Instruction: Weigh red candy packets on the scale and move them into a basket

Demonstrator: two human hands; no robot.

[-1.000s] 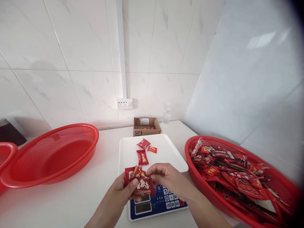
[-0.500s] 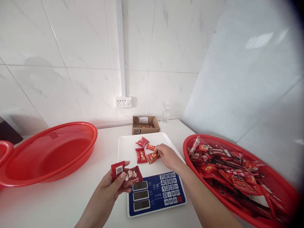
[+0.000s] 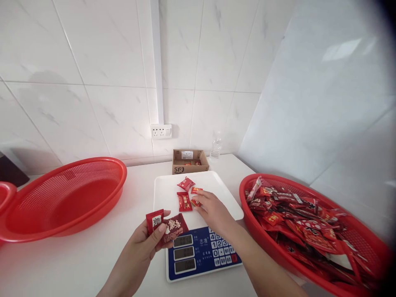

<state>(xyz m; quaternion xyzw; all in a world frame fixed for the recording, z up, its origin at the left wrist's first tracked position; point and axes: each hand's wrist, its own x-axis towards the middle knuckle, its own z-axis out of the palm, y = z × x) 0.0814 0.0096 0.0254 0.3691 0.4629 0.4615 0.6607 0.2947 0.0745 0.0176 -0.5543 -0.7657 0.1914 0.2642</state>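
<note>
My left hand is closed on red snack packets: a small bright-red packet under the thumb and a darker red packet beside it. They are held over the display end of a white scale. My right hand is above the scale's pan, fingers and thumb apart around a small red-and-gold packet, which they partly hide. Close to the fingertips lies another small red packet. A larger red packet and a pinkish-red packet also rest on the pan.
On the right, a red basket is heaped with red packets. Another red basket stands at left. Behind the scale are a cardboard box with some packets inside and a clear plastic bottle, near the tiled wall.
My right hand has shifted slightly left over the red-and-gold packet, and its fingers have spread from their pinch. My left hand keeps its packets. The scale's upper reading has changed.
</note>
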